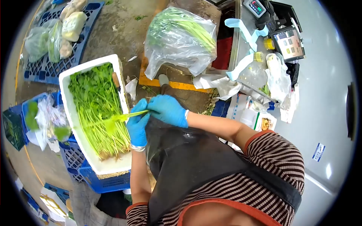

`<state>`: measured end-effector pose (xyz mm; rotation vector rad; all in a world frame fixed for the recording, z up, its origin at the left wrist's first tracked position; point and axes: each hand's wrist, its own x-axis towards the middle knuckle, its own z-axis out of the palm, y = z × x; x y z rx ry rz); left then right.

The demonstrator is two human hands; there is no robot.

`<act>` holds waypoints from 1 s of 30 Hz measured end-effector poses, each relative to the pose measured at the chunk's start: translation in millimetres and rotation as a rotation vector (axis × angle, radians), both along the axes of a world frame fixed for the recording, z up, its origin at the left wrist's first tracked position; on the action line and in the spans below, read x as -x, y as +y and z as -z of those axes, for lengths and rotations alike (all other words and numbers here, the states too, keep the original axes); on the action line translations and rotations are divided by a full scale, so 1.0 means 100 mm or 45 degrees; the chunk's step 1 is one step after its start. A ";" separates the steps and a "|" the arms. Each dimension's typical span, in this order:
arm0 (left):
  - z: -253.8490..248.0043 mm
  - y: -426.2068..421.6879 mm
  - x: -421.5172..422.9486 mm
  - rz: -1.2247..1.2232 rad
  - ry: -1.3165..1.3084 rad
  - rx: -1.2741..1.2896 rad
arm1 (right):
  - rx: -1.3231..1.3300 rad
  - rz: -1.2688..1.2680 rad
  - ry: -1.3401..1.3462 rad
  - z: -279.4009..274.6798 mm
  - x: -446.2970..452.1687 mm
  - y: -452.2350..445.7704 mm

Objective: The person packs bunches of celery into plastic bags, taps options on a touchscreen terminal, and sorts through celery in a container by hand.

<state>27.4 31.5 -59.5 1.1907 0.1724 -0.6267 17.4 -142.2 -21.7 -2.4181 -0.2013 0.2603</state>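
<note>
Striped shirt with orange trim, worn by the person, nearest the camera; over it, one dark apron. Two blue-gloved hands, ahead of the apron, close together. Right hand: fingers drawn in, tips pinching one end of a single green stem. Left hand: thumb and fingers closed about the same stem a little further along; how firmly, cannot tell. Stem: one, slender, held between the hands and reaching past the left one; long axis roughly crosswise to the body, leafy end pointing left and slightly back toward the wearer, over the box; leaf blurred. White foam box: one, immediately left of the left hand, which is the nearer of the two; near wall and hand overlap in view, contact not determinable. Contents: leafy greens, laid lengthwise, leaves at the far end, roots at the end closer to the wearer, so the held stem lies across their run. Blue crate, beneath the box's near end. Beyond the hands: one grey shoe; one clear bag of long-stalked greens. Forward right: metal counter with lit scale display and screen. Far left: blue pallet bearing bagged produce.
</note>
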 end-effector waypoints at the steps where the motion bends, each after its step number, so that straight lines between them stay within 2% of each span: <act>1: 0.14 -0.17 -0.08 0.122 -0.114 -0.112 | 0.007 -0.005 -0.039 0.06 -0.06 -0.19; 2: 0.26 -0.35 -0.20 0.203 -0.135 -0.131 | -0.036 -0.010 -0.032 0.16 -0.10 -0.39; 4: 1.10 -0.71 -0.37 0.308 -0.639 -0.561 | -0.097 0.047 -0.110 0.48 -0.15 -0.72; 8: 2.16 -1.57 -0.87 0.166 -0.719 -1.158 | -0.052 0.006 -0.154 1.15 -0.26 -1.40; 10: 2.60 -1.84 -1.09 0.388 -0.747 -1.370 | 0.018 -0.026 -0.134 1.53 -0.26 -1.73; 12: 2.87 -1.97 -1.43 0.501 0.046 -0.763 | 0.120 -0.024 -0.077 1.86 -0.30 -2.13; 13: 2.46 -2.21 -1.48 0.122 0.146 -0.239 | 0.124 0.045 -0.019 1.98 -0.31 -2.33; 14: 2.20 -2.26 -1.58 0.081 0.047 -0.281 | 0.126 0.118 0.040 2.08 -0.33 -2.52; 16: 1.79 -2.28 -1.78 0.053 0.157 -0.184 | 0.231 0.198 0.143 2.23 -0.45 -2.86; 17: 1.39 -2.38 -1.78 0.219 -0.462 -0.512 | 0.173 0.265 0.117 2.33 -0.50 -2.98; 20: 1.09 -2.39 -1.90 0.250 -0.291 -0.561 | -0.060 0.439 0.021 2.26 -0.76 -3.32; 21: 0.94 -2.43 -1.89 0.521 -1.282 -1.097 | 0.039 0.428 0.367 2.41 -0.79 -3.47; 24: 0.58 -2.68 -1.91 0.417 -0.876 -0.848 | 0.192 0.891 0.168 2.28 -1.00 -3.86; 26: 0.56 -2.73 -1.90 0.344 -0.412 -0.681 | 0.367 1.164 -0.070 2.36 -0.95 -4.06; 28: 0.60 -2.68 -1.95 0.360 -0.146 -0.773 | 0.503 1.411 -0.258 2.51 -0.82 -4.19; 30: 0.48 -2.74 -1.96 0.404 0.044 -0.704 | 0.577 1.565 -0.344 2.57 -0.73 -4.24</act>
